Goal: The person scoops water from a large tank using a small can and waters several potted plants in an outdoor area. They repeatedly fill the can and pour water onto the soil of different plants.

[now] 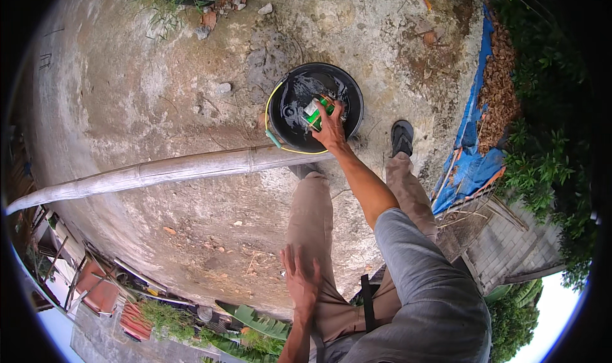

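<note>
My right hand (330, 127) reaches down into a round black bucket (358, 101). Its fingers are closed round a small green and silver packet (312, 113), just above or at the water (294, 98); which of the two I cannot tell. Ripples and glints show on that water. The bucket's yellow wire handle (269, 108), with a pale green grip (273, 138), hangs down along its left side. My left hand (301, 275) lies on my left thigh, fingers spread and holding nothing.
A long bamboo pole (191, 167) runs from the far left to the bucket's near side. My sandalled right foot (402, 137) stands right of the bucket. Blue tarp (468, 165) and dry brown leaves (498, 95) edge the right. Small stones (223, 88) dot the concrete ground (159, 108).
</note>
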A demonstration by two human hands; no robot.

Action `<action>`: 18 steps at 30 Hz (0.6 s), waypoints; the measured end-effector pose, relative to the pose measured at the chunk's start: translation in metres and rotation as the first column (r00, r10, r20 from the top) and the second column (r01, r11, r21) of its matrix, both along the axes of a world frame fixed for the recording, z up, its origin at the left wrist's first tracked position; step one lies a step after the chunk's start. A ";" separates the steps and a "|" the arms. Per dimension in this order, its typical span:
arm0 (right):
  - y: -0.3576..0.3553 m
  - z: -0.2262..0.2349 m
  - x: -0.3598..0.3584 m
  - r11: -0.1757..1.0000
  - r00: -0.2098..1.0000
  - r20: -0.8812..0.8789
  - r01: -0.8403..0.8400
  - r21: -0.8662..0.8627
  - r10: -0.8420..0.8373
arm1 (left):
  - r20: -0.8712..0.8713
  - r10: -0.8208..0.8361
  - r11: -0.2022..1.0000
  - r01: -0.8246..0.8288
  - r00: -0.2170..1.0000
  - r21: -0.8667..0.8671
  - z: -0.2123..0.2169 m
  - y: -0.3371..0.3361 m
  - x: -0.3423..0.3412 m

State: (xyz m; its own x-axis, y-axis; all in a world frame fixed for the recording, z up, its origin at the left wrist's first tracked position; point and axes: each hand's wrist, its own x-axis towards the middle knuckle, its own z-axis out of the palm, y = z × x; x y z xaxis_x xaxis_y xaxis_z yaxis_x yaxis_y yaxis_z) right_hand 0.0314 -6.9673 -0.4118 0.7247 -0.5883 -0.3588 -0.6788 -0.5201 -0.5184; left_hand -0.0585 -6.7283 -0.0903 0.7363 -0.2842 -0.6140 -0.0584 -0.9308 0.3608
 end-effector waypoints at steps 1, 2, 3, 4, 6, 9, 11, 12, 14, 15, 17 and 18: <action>-0.002 -0.004 -0.001 0.984 0.994 -0.001 0.109 0.142 -0.110 | 0.012 -0.017 1.000 0.017 1.000 -0.002 0.000 0.000 0.000; -0.009 -0.005 0.000 0.938 0.977 -0.017 0.207 0.280 -0.210 | 0.023 -0.027 1.000 0.027 0.999 -0.005 0.000 0.000 -0.002; -0.020 -0.004 -0.001 0.865 0.951 -0.046 0.298 0.403 -0.307 | 0.032 -0.039 0.999 0.040 0.999 -0.016 0.001 0.000 -0.004; -0.031 -0.001 -0.004 0.822 0.932 -0.193 0.361 0.441 -0.306 | 0.038 -0.049 0.998 0.050 0.998 -0.030 0.002 0.000 -0.006; -0.049 0.024 -0.008 0.417 0.843 -0.259 0.472 0.777 -0.471 | 0.058 -0.057 0.997 0.060 0.997 -0.055 0.001 0.001 -0.007; -0.071 0.074 -0.015 0.051 0.783 -0.317 0.404 0.913 -0.535 | 0.000 -0.051 0.997 0.051 0.999 -0.060 0.011 -0.005 0.000; -0.080 0.122 -0.012 -0.077 0.752 -0.313 0.332 0.940 -0.580 | 0.042 -0.069 0.995 0.072 0.997 -0.066 0.006 0.002 -0.006; -0.085 0.149 -0.012 -0.126 0.734 -0.294 0.276 0.953 -0.613 | 0.067 -0.082 0.993 0.087 0.994 -0.078 0.004 0.004 -0.008; -0.097 0.203 -0.009 -0.180 0.698 -0.242 0.162 0.970 -0.674 | 0.000 0.001 0.989 -0.001 1.000 -0.150 0.012 -0.001 -0.002; -0.101 0.233 -0.007 -0.192 0.676 -0.216 0.111 0.975 -0.705 | -0.039 0.035 0.982 -0.041 0.999 -0.182 0.018 0.001 0.002; -0.115 0.292 -0.013 -0.163 0.636 -0.157 0.050 0.985 -0.755 | 0.004 -0.002 0.984 0.003 1.000 -0.177 0.019 0.010 0.002; -0.123 0.319 -0.018 -0.144 0.607 -0.124 0.016 0.989 -0.785 | 0.031 -0.023 0.984 0.028 0.999 -0.174 0.022 0.014 0.006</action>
State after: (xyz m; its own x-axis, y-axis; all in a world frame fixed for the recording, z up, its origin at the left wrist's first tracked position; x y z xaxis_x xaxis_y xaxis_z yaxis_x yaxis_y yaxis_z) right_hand 0.0132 -7.0901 -0.0929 0.7155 -0.2682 -0.6450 -0.0084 0.9200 -0.3919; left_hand -0.0528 -6.7141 -0.0678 0.7440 -0.4041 -0.5322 -0.0941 -0.8518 0.5153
